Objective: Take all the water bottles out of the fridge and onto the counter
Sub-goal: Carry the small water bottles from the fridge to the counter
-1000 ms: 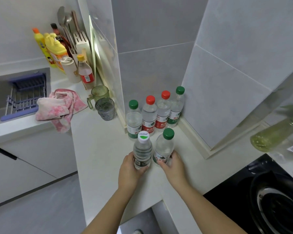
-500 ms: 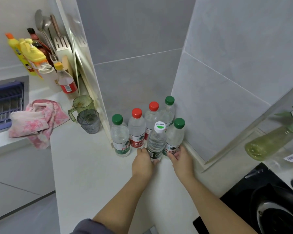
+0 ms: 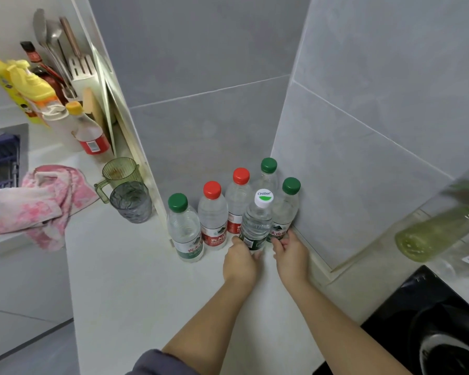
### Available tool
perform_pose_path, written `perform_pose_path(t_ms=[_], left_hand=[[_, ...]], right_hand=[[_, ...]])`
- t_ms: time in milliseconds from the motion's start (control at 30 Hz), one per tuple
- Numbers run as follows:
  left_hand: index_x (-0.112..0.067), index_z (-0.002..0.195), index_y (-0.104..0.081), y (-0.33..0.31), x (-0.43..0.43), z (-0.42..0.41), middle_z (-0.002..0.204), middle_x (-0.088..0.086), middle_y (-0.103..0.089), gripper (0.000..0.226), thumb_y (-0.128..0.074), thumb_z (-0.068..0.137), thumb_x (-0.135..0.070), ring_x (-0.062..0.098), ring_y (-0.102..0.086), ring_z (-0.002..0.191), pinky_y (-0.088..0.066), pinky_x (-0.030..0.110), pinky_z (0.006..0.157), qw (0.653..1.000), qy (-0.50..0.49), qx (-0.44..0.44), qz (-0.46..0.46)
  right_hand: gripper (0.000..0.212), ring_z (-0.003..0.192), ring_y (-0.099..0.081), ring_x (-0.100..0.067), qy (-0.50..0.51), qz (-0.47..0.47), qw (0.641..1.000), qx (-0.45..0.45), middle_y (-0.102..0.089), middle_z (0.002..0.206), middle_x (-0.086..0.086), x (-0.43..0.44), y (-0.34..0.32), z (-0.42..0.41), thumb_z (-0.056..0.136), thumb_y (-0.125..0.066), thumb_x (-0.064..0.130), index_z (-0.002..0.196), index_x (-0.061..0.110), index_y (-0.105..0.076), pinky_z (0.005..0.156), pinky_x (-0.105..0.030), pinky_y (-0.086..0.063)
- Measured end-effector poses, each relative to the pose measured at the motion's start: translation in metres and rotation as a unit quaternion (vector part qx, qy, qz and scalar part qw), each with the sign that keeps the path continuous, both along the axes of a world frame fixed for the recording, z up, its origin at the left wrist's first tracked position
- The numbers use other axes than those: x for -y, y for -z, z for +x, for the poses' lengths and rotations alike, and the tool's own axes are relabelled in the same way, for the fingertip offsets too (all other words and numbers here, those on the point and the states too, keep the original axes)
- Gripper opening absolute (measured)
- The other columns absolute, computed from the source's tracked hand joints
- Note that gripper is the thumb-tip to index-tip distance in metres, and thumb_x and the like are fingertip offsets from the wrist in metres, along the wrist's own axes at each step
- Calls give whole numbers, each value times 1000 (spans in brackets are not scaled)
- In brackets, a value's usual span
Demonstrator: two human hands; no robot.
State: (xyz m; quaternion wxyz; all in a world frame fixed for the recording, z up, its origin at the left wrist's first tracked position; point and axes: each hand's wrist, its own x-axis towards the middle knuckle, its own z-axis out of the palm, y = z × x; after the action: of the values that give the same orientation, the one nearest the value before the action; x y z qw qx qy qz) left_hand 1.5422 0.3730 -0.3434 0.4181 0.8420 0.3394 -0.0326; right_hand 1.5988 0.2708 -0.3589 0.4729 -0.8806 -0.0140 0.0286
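Your left hand [image 3: 240, 262] clasps the white-capped bottle [image 3: 256, 226], your right hand [image 3: 290, 255] the green-capped bottle [image 3: 284, 209], at the worktop's [image 3: 136, 280] back corner. Placement seems complete; release both next.

Single head cam, wide-angle, edges bending. Sitting above counter [image 3: 125, 293], pointing forward and steeply down into tiled wall corner [image 3: 286, 117]. Working close: water bottles [image 3: 214, 215] landing centre frame, near lens. Arms [image 3: 201, 334] entering from bottom edge. Left edge catching blue dish rack [image 3: 0, 163], bottom right clipping black cooktop [image 3: 417, 307].
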Motion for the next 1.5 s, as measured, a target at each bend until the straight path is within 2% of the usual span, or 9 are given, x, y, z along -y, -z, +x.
perform_pose_path(t_ms=[233,533,667,767,967,1167,1300,1433,1500], left_hand=[[-8,130,-43,2,-7,-9,119,11,-66,60,-69,86,-40,31,-61,110,-50,36,86,998,8,52,-43],[-6,131,-44,10,-14,-7,117,12,-67,57,-68,89,-36,30,-62,107,-48,34,83,996,34,70,-51],[-10,143,-33,9,-15,-21,110,11,-68,71,-69,88,-36,31,-65,100,-51,37,86,994,25,69,-75],[-12,152,-13,3,-19,-45,97,8,-69,88,-69,89,-35,26,-65,94,-52,39,85,997,35,42,-57],[-17,152,-14,-8,-24,-136,144,4,-44,85,-57,89,-55,25,-45,128,-44,37,94,982,110,-41,147],[-16,155,-2,-30,1,-244,164,9,0,90,-39,91,-67,34,-2,149,-18,47,118,940,51,-88,324],[-18,156,5,-56,28,-308,163,10,12,90,-32,91,-70,36,13,148,-7,53,119,926,-11,-95,365],[-16,156,-11,-83,57,-369,163,12,-2,89,-43,89,-66,36,3,149,-10,56,118,919,-70,-41,386],[-17,156,-10,-93,67,-398,163,10,0,89,-41,89,-66,33,8,149,-6,55,118,915,-99,-40,389]], right_hand=[[28,78,-66,-27,-12,34,998,-52,-63,74,3,1,2,-6,88,-68,7,115,10,-61,79,-54,-56],[52,92,-64,-30,-8,70,994,-87,-61,86,3,-2,10,-13,90,-57,-2,139,12,-47,90,-54,-53],[67,102,-60,-20,-31,48,991,-122,-56,125,-12,7,7,-31,94,-58,7,153,18,-28,91,-29,-46],[71,127,-52,-22,-51,41,989,-135,-46,145,-11,20,-1,-53,95,-59,9,155,14,-21,99,-24,-38],[72,149,-18,-22,-185,-175,966,-42,-20,162,-9,56,-16,-106,96,-58,25,156,15,-19,116,-26,-16],[76,151,11,-30,-296,-390,870,68,6,166,-2,80,-42,-169,98,-37,56,157,30,4,119,-52,3],[78,149,18,-33,-349,-414,826,156,13,165,-6,95,-59,-213,97,-29,63,155,30,12,116,-60,8],[79,149,19,-33,-396,-374,808,225,15,164,-6,97,-80,-253,96,-28,64,154,32,15,116,-60,10],[79,149,20,-33,-422,-353,794,258,17,164,-5,91,-90,-273,96,-27,65,153,32,17,115,-59,11]])
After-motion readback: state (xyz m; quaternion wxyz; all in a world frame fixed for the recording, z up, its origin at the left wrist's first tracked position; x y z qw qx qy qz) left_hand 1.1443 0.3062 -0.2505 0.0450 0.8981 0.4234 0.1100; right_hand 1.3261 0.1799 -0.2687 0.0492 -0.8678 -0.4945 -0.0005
